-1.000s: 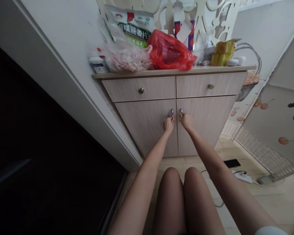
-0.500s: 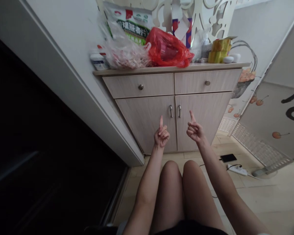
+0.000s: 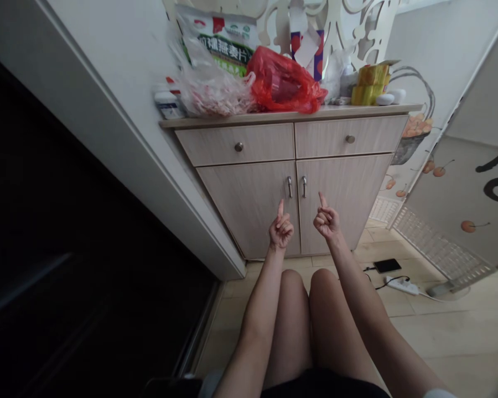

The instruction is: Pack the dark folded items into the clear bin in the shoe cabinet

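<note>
My left hand (image 3: 281,228) is raised in front of the left cabinet door (image 3: 240,204), index finger stretched upward and the other fingers curled in. My right hand (image 3: 327,220) mirrors it before the right cabinet door (image 3: 348,188), its index finger pointing up and slightly left. Neither hand holds anything visible. Above the fingertips, between the hands, are the left metal handle (image 3: 290,187) and the right metal handle (image 3: 304,187). Both doors are closed. My knees (image 3: 292,282) are below, between my forearms.
On the cabinet top (image 3: 269,117) are a red plastic bag (image 3: 282,83), a clear bag (image 3: 216,94), a food package (image 3: 228,44) and yellow packs (image 3: 369,85). A power strip (image 3: 402,286) and a dark phone-like device (image 3: 387,266) lie on the floor at right. A wall (image 3: 120,110) borders the left.
My left hand has shifted right, closer to the right hand. My right hand has moved slightly left and down. Both keep the index finger out.
</note>
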`<state>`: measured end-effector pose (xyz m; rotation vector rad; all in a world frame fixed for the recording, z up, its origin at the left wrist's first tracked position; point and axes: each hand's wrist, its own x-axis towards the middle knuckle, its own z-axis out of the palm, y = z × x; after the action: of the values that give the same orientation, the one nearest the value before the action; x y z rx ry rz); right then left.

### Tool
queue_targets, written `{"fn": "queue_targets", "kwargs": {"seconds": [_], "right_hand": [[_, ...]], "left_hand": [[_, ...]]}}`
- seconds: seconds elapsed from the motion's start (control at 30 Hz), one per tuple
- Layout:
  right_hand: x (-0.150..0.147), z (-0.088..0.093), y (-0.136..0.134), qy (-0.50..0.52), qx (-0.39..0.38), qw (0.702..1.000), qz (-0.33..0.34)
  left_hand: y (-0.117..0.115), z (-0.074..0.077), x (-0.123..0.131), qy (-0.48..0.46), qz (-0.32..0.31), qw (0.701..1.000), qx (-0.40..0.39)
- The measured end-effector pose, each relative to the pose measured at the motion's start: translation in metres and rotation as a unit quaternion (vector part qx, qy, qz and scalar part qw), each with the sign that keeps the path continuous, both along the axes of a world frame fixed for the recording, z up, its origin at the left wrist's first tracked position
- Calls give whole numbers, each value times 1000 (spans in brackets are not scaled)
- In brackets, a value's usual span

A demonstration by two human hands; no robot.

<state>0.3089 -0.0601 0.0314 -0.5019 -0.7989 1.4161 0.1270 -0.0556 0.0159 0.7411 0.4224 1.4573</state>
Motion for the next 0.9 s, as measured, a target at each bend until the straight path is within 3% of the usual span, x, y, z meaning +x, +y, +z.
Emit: {"fn": "queue_targets", "kwargs": {"seconds": [0.13, 0.2, 0.27, 0.37, 0.43, 0.47, 0.53, 0.67, 0.77, 0.9], "right_hand": [[3, 2, 14, -106, -14, 993, -50], [3, 7, 25, -247, -40, 959, -132], [0, 12, 38, -424, -42, 869, -252], [-10, 20, 62, -621, -11, 688, -375], [-21, 23, 79, -674, 0, 632, -382], [-26, 24, 88, -683, 5, 628, -374], [-36, 23, 104, -674, 15, 652, -347], [-46, 14, 123, -631, 12, 713, -306], [-45, 4, 119, -621, 6, 719, -312], [-39, -11, 91, -604, 29, 720, -342]], "left_hand": [[20, 2, -7, 61, -29, 998, -14], [40, 7, -8, 162, -10, 985, -50], [63, 16, -5, 304, 83, 946, -74], [96, 30, 10, 511, 247, 822, -39], [111, 38, 25, 602, 291, 743, 3], [117, 40, 32, 631, 296, 717, 15], [125, 40, 45, 661, 289, 692, 22], [131, 32, 55, 675, 273, 686, 7], [124, 21, 50, 686, 278, 672, 17], [98, 7, 38, 689, 322, 647, 51]]}}
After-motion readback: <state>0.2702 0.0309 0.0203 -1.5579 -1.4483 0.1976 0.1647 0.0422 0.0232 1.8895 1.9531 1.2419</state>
